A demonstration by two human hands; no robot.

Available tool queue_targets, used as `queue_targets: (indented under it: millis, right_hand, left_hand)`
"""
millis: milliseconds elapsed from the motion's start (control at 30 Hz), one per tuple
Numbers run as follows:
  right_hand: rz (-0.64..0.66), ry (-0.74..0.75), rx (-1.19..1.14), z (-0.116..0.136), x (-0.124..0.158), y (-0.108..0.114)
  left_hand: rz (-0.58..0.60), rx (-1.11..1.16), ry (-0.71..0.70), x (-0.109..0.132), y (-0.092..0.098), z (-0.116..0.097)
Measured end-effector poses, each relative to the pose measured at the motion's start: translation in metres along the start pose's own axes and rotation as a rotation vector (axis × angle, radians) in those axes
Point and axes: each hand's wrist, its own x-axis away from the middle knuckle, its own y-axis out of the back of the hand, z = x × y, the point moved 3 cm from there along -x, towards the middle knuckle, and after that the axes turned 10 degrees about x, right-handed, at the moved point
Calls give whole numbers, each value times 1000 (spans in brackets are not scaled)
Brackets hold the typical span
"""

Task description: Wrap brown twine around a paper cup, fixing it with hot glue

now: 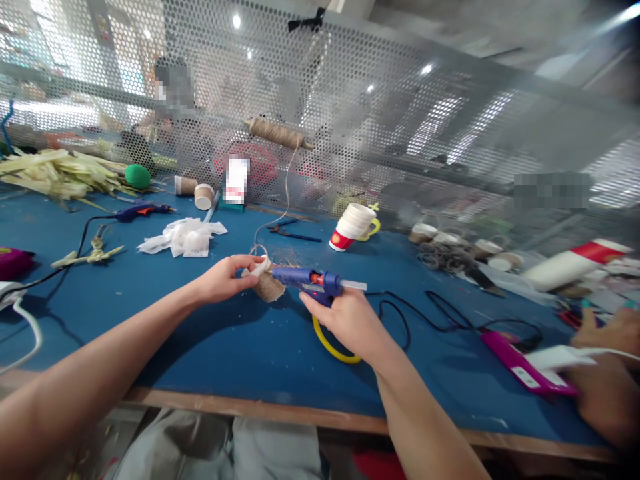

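Observation:
My left hand [231,277] pinches the white rim of a small paper cup [270,287] partly wrapped in brown twine, tilted above the blue table. My right hand [350,320] grips a blue hot glue gun [305,279], a clear glue stick jutting from its back end. The gun's nozzle meets the cup or sits just beside it; I cannot tell which. From the cup, the twine runs up to a twine spool [277,133] on the mesh panel. A yellow ring-shaped thing [334,348] lies under my right hand.
Pliers [295,233], white cloth [185,237] and stacked paper cups [353,225] lie behind my hands. Another glue gun [145,210] rests at left. A purple power strip [527,367] with cords is at right, near another person's hand [600,333]. The table's front edge [260,408] is close.

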Motion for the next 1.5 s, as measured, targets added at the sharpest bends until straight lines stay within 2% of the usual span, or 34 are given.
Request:
queue_targets:
  millis: [367, 767, 1033, 1500]
  right_hand:
    - [22, -93, -76, -14, -3, 0]
    - [42, -75, -88, -11, -2, 1]
    - [46, -11, -45, 2, 1, 1]
    - [97, -137, -113, -18, -6, 0]
  left_hand:
    - [28, -62, -41, -1, 1, 1]
    - [49, -57, -74, 0, 1, 1]
    - [39, -49, -63, 1, 1, -1]
    - [90, -78, -87, 0, 2, 1]
